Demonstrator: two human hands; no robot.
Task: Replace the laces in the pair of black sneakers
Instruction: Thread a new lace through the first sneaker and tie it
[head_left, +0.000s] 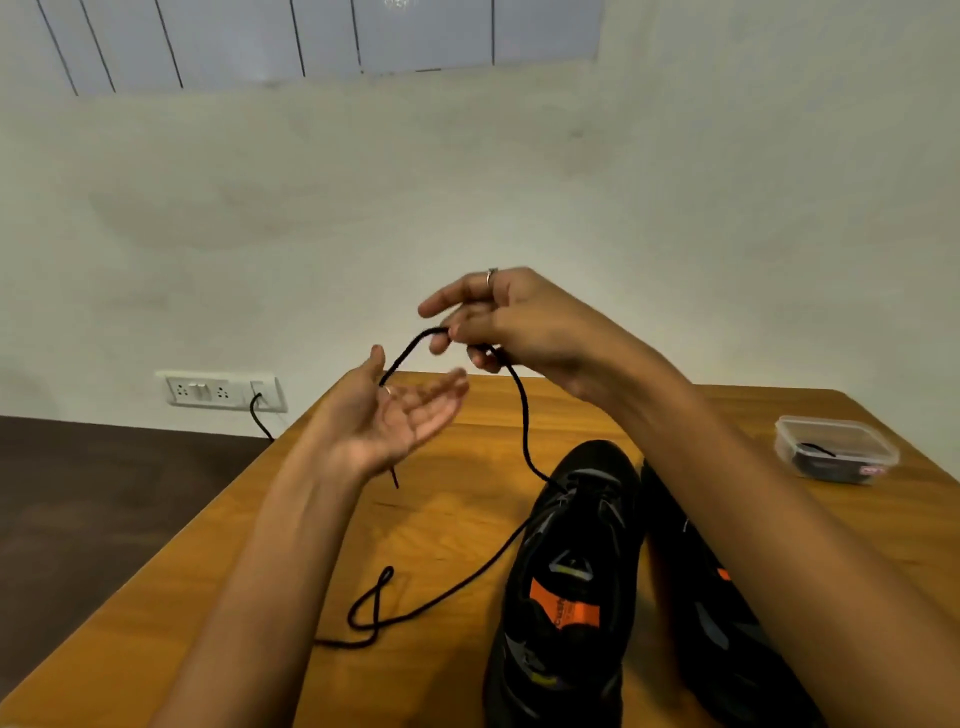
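Right hand (511, 325) is pinching the black lace (522, 410) up in the air, while the left hand (397, 415) sits palm-up with fingers loose (the lace just drapes across it). That lace runs down into the left sneaker (566, 582) on the wooden table (218, 582), the other sneaker (701, 608) right beside it, plastic container (836, 449) off to the right.

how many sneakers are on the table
2: one black sneaker sits in the middle of the wooden table; the second sneaker lies just right of it, partly hidden under the right forearm.
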